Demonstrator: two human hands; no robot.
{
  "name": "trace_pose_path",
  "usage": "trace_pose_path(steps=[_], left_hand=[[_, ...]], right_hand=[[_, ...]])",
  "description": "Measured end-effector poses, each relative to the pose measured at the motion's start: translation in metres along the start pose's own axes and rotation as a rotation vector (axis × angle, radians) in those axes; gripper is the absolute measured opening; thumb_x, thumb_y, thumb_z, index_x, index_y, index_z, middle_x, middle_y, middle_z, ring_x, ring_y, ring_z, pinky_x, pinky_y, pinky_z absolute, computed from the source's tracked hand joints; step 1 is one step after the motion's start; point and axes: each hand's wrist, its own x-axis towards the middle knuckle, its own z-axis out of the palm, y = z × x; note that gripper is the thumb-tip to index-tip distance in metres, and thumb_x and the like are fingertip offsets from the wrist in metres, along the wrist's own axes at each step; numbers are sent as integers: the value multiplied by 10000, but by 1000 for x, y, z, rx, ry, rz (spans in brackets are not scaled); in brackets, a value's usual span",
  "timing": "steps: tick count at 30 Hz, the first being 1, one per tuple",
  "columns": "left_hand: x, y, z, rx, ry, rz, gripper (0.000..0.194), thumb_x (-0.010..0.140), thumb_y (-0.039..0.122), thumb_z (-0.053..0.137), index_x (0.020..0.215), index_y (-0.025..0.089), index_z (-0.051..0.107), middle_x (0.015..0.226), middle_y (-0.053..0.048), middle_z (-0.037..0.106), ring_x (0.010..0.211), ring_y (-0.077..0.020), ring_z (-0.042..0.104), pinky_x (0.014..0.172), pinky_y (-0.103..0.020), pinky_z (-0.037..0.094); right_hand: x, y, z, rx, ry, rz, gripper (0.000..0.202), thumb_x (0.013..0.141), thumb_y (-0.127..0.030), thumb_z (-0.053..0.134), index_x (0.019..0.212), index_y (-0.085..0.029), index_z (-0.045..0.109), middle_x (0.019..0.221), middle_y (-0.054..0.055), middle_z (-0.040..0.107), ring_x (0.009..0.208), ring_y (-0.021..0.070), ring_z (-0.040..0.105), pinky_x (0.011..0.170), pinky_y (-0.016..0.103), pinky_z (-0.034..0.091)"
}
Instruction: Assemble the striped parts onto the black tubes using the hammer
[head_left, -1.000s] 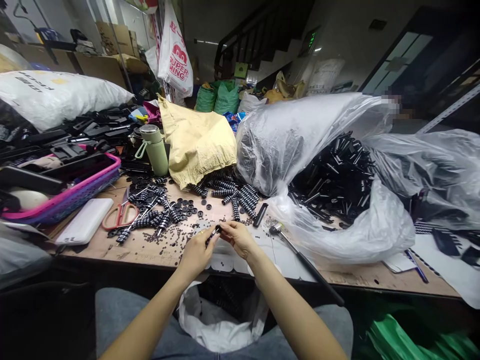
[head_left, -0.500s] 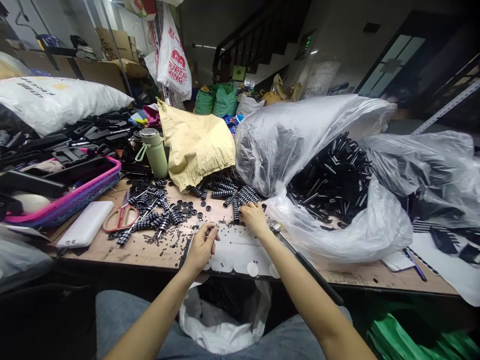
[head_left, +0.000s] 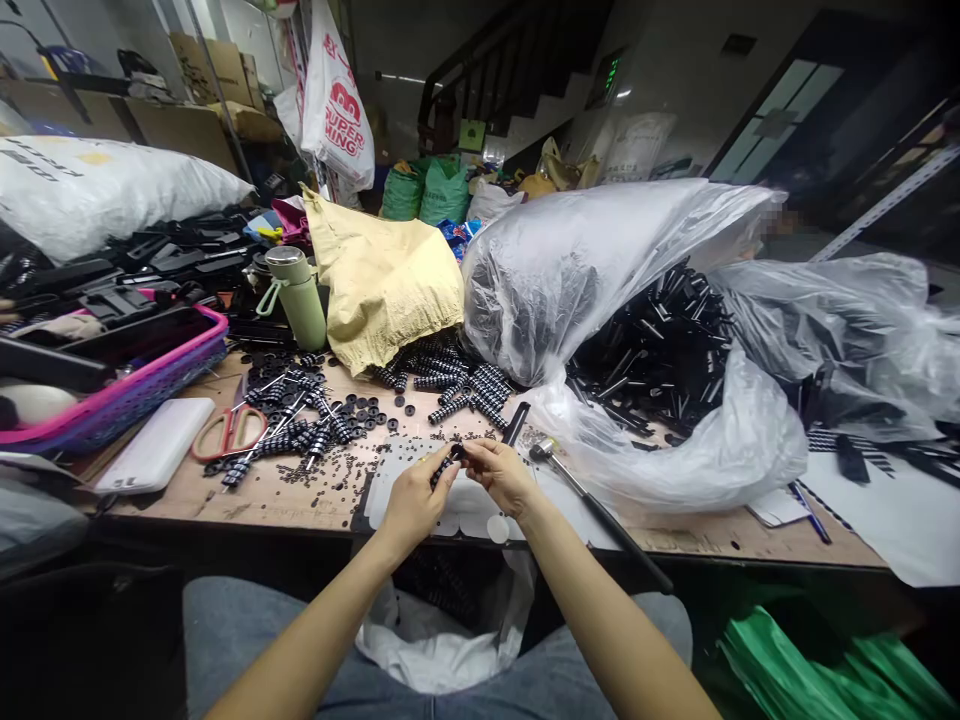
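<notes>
My left hand [head_left: 417,500] is closed around a black-and-white ribbed roller [head_left: 442,470], held just above the white sheet [head_left: 469,500] at the table's front edge. Fingers of my right hand [head_left: 501,476] pinch the dark upper end of that same roller; whether they also hold a small part is hidden. Beyond the hands lies a pile of similar ribbed rollers [head_left: 480,393]. Just past my right hand rests a flat black piece [head_left: 516,424]. A hammer [head_left: 592,500] with a black handle lies to the right. Tiny dark rings [head_left: 330,478] are scattered left of the sheet.
Orange-handled scissors [head_left: 229,434], a white power bank [head_left: 155,445] and a pink-rimmed basket [head_left: 150,385] sit at left. Behind stand a green flask [head_left: 298,300] and a yellow sack [head_left: 382,280]. A clear plastic bag [head_left: 675,480] of black parts spreads at right. Below the edge hangs a white bag [head_left: 442,665].
My right hand has come back from the roller pile towards my left hand. A ribbed roller now sits between both hands. The view has shifted slightly.
</notes>
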Motion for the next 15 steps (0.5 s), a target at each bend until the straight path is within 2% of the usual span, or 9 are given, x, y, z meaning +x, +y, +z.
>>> trace_pose_path(steps=[5, 7, 10, 13, 15], left_hand=[[-3, 0, 4, 32, -16, 46, 358, 853, 358, 390, 1161, 220, 511, 1166, -47, 564, 1077, -174, 512, 931, -337, 402], [-3, -2, 9, 36, -10, 64, 363, 854, 351, 389, 1178, 221, 489, 1175, -60, 555, 1085, -184, 506, 929, -350, 401], [0, -8, 20, -11, 50, 79, 382, 862, 326, 373, 1218, 197, 422, 1219, -88, 511, 1136, -187, 461, 946, -349, 379], [4, -13, 31, -94, 76, 106, 337, 870, 294, 355, 1188, 198, 413, 1195, -83, 514, 1125, -170, 462, 949, -341, 371], [5, -15, 33, -116, 70, 93, 313, 870, 289, 356, 1163, 201, 416, 1161, -78, 526, 1094, -168, 480, 933, -340, 379]], right_hand=[[-11, -4, -5, 60, 19, -44, 267, 624, -410, 675, 721, -162, 662, 666, 19, 633, 626, 115, 560, 613, 253, 437], [-17, -7, -6, -15, -3, -132, 227, 648, -384, 664, 741, -177, 674, 741, 32, 659, 707, 146, 583, 682, 282, 454], [-22, -11, -10, -278, -34, -289, 234, 747, -366, 572, 907, -219, 660, 944, 45, 655, 892, 189, 579, 809, 336, 441], [-16, -7, -21, -701, 163, -399, 266, 804, -298, 500, 1036, -216, 603, 1064, 76, 602, 1017, 230, 508, 891, 401, 377], [-8, -1, -32, -904, 298, -405, 246, 796, -230, 498, 1011, -183, 608, 1027, 113, 604, 1014, 260, 487, 891, 439, 352]])
